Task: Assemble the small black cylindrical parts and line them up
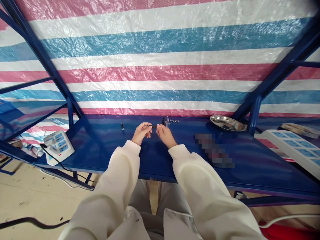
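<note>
Over the middle of the blue table, my left hand (pixel 142 132) and my right hand (pixel 165 135) face each other, both with fingers pinched. A thin dark rod (pixel 154 126) spans the gap between the fingertips, held at both ends; its exact kind is too small to make out. Just behind my right hand lie small black pieces (pixel 163 120) and clear purplish pieces (pixel 167 120), partly hidden by the hand. Beside them runs a row of several small coiled, spring-like pieces (pixel 174 121). Left of my hands stands a small black and silver cylinder (pixel 122 126).
A shiny metal dish (pixel 227 123) sits at the back right, with a blurred-out dark object (pixel 213 150) nearer me. White power strips lie at the left (pixel 59 147) and right (pixel 295 146). Blue frame posts (pixel 255 111) rise at the table's sides, before a striped plastic sheet (pixel 160 73).
</note>
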The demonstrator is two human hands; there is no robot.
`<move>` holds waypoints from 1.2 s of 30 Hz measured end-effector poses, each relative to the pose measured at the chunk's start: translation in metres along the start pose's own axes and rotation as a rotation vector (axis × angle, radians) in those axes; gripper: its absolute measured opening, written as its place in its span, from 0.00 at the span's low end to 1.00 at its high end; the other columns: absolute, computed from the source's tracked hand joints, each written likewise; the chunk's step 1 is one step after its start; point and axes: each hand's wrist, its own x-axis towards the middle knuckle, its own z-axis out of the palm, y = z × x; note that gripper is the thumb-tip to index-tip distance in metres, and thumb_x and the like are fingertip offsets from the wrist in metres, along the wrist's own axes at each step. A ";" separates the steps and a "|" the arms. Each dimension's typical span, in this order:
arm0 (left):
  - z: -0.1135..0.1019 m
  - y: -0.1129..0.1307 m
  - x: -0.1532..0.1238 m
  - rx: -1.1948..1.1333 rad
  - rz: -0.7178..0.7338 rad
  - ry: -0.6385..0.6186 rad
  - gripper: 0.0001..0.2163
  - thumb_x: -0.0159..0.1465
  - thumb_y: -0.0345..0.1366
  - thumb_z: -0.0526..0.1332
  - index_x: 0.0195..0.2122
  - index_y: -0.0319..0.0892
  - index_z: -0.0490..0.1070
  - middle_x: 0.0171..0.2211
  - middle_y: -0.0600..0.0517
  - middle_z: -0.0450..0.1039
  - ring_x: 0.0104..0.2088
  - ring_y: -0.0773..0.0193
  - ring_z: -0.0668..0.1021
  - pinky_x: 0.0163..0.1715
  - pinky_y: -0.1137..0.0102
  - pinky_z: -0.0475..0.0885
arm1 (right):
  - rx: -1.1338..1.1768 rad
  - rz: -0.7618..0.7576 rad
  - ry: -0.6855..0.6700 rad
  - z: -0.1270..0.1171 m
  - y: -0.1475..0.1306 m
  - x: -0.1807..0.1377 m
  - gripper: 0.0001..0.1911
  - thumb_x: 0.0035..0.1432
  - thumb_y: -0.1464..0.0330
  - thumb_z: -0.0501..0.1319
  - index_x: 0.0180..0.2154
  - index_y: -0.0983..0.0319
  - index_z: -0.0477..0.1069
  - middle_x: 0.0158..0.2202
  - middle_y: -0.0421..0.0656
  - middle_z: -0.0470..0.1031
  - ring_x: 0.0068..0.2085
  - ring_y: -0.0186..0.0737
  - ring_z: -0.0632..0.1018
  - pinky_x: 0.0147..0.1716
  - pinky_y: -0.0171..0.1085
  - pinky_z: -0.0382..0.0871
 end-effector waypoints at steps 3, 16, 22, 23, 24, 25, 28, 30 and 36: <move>0.000 -0.002 0.002 0.074 0.028 0.106 0.18 0.50 0.49 0.66 0.29 0.39 0.66 0.19 0.56 0.69 0.14 0.74 0.68 0.14 0.76 0.57 | -0.009 0.009 0.001 -0.001 -0.001 0.000 0.26 0.59 0.45 0.42 0.22 0.58 0.56 0.19 0.39 0.64 0.24 0.35 0.68 0.29 0.35 0.63; -0.005 -0.006 0.005 0.088 0.051 0.330 0.20 0.51 0.51 0.64 0.20 0.40 0.60 0.14 0.58 0.64 0.12 0.75 0.64 0.13 0.77 0.55 | 0.047 0.000 -0.131 0.002 0.005 0.000 0.18 0.57 0.52 0.51 0.31 0.60 0.64 0.24 0.38 0.68 0.23 0.32 0.68 0.27 0.33 0.64; -0.005 -0.006 0.005 0.088 0.058 0.343 0.19 0.50 0.50 0.66 0.21 0.40 0.62 0.14 0.58 0.64 0.12 0.76 0.64 0.12 0.77 0.55 | -0.016 0.000 -0.109 0.003 0.006 0.000 0.16 0.54 0.55 0.55 0.34 0.61 0.66 0.29 0.40 0.71 0.25 0.32 0.69 0.27 0.34 0.66; -0.005 -0.005 0.005 0.086 0.056 0.341 0.19 0.49 0.50 0.66 0.21 0.40 0.62 0.14 0.58 0.64 0.12 0.76 0.64 0.12 0.77 0.55 | -0.027 -0.003 -0.105 0.003 0.006 0.000 0.16 0.54 0.55 0.55 0.35 0.61 0.67 0.30 0.41 0.71 0.25 0.32 0.69 0.28 0.35 0.66; -0.004 -0.005 0.005 0.084 0.054 0.336 0.19 0.49 0.50 0.66 0.22 0.39 0.63 0.15 0.58 0.64 0.12 0.76 0.64 0.12 0.77 0.55 | -0.034 -0.009 -0.102 0.002 0.006 0.000 0.15 0.54 0.56 0.55 0.35 0.61 0.67 0.30 0.41 0.72 0.25 0.33 0.69 0.29 0.35 0.66; -0.004 -0.005 0.004 0.083 0.049 0.327 0.19 0.49 0.50 0.66 0.23 0.39 0.64 0.16 0.57 0.66 0.13 0.76 0.65 0.12 0.77 0.56 | -0.042 -0.015 -0.100 0.002 0.006 0.000 0.15 0.54 0.56 0.55 0.36 0.61 0.68 0.31 0.41 0.72 0.25 0.33 0.70 0.29 0.35 0.66; -0.002 -0.004 0.004 0.084 0.026 0.276 0.18 0.48 0.49 0.67 0.28 0.38 0.68 0.21 0.55 0.70 0.14 0.76 0.66 0.13 0.77 0.57 | -0.077 -0.030 -0.083 0.002 0.007 0.000 0.14 0.55 0.59 0.54 0.36 0.61 0.69 0.31 0.42 0.73 0.26 0.34 0.70 0.31 0.36 0.66; -0.001 -0.004 0.004 0.096 0.019 0.232 0.18 0.47 0.47 0.68 0.30 0.38 0.69 0.24 0.53 0.72 0.14 0.75 0.67 0.13 0.77 0.58 | -0.102 -0.034 -0.073 0.002 0.008 0.001 0.13 0.55 0.60 0.54 0.36 0.61 0.70 0.31 0.42 0.74 0.26 0.34 0.70 0.31 0.36 0.67; -0.004 -0.007 0.007 0.114 0.075 0.361 0.14 0.49 0.43 0.67 0.29 0.38 0.68 0.23 0.55 0.70 0.13 0.76 0.66 0.12 0.76 0.56 | -0.302 -0.026 -0.139 -0.007 0.014 0.005 0.08 0.52 0.66 0.58 0.32 0.61 0.73 0.32 0.43 0.74 0.30 0.35 0.72 0.34 0.36 0.66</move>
